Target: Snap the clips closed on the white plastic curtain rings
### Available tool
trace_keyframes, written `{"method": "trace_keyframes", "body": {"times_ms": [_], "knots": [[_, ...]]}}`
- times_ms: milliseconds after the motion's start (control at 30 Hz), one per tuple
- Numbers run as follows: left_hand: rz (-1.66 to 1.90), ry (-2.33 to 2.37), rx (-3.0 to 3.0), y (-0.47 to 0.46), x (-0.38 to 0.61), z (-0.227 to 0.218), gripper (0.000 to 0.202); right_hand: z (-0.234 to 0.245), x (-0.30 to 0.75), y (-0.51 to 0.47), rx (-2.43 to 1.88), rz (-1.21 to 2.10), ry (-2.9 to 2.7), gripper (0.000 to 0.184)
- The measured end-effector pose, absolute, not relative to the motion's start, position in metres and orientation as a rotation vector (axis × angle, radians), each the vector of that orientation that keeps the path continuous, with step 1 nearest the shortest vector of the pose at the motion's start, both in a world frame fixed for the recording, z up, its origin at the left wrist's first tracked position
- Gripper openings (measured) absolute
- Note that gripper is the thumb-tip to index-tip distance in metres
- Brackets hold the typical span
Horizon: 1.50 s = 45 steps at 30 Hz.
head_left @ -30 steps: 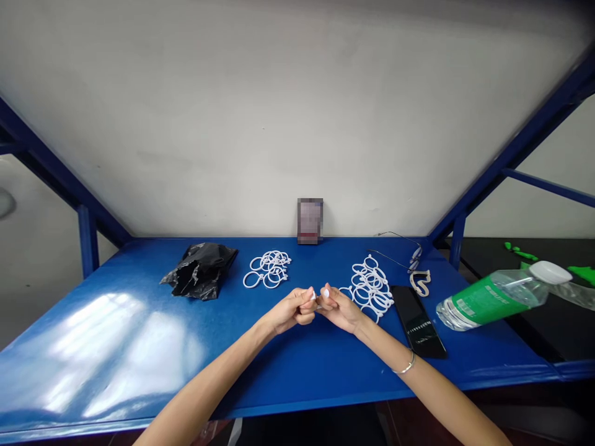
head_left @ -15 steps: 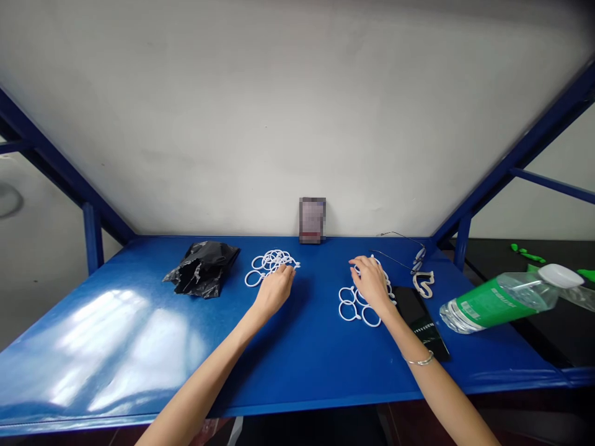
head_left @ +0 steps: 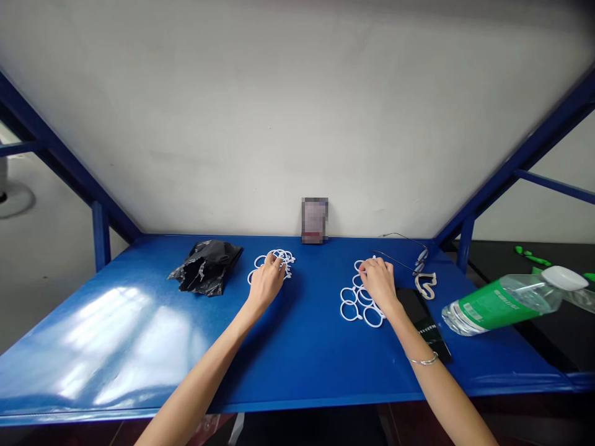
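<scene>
Two piles of white plastic rings lie on the blue table (head_left: 297,353). My left hand (head_left: 266,282) rests palm down on the left ring pile (head_left: 277,259), its fingers curled among the rings. My right hand (head_left: 380,282) lies on the right ring pile (head_left: 356,303), fingers bent down onto the rings at its far side. What either hand grips under the fingers is hidden.
A crumpled black plastic bag (head_left: 206,267) sits left of the rings. A blurred small card (head_left: 315,220) leans on the wall. A black phone (head_left: 425,322), a beige heart-shaped clip (head_left: 426,284), glasses (head_left: 409,254) and a tilted water bottle (head_left: 506,298) are at the right.
A second ago both hands were together at the table's middle, pinching a ring. They have parted: the left went to the left pile, the right to the right pile.
</scene>
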<state>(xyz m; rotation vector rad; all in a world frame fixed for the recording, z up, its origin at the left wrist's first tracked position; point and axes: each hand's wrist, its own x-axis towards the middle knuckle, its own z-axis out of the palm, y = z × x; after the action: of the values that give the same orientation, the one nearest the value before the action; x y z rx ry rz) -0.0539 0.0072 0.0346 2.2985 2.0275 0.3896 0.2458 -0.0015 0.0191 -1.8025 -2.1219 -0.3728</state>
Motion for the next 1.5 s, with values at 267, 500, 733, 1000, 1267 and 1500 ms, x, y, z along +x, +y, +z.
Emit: {"method": "trace_keyframes", "body": {"times_ms": [267,500,733,1000,1267,1500], "knots": [[0.903,1.218,1.933,-0.001,-0.036,0.019,0.038,0.026,0.207,-0.014,-1.107,-0.361,-2.319,0.018],[0.799,0.950,1.490,-0.010,-0.018,0.008,0.061,0.016,0.176,-0.031,-0.819,-0.289,-2.474,0.027],[0.808,0.846,1.386,-0.007,-0.022,0.008,0.055,0.019,0.168,-0.037,-1.014,0.372,-2.083,0.018],[0.618,0.723,1.462,-0.015,-0.020,0.014,0.054,0.013,0.171,-0.031,-1.115,1.217,-1.776,0.034],[0.482,0.571,1.329,-0.024,-0.013,0.020,0.050,0.010,0.170,-0.028,-1.031,1.512,-1.722,0.049],[0.509,0.511,1.273,-0.025,-0.015,0.026,0.054,0.007,0.165,-0.030,-0.856,1.700,-1.482,0.056]]}}
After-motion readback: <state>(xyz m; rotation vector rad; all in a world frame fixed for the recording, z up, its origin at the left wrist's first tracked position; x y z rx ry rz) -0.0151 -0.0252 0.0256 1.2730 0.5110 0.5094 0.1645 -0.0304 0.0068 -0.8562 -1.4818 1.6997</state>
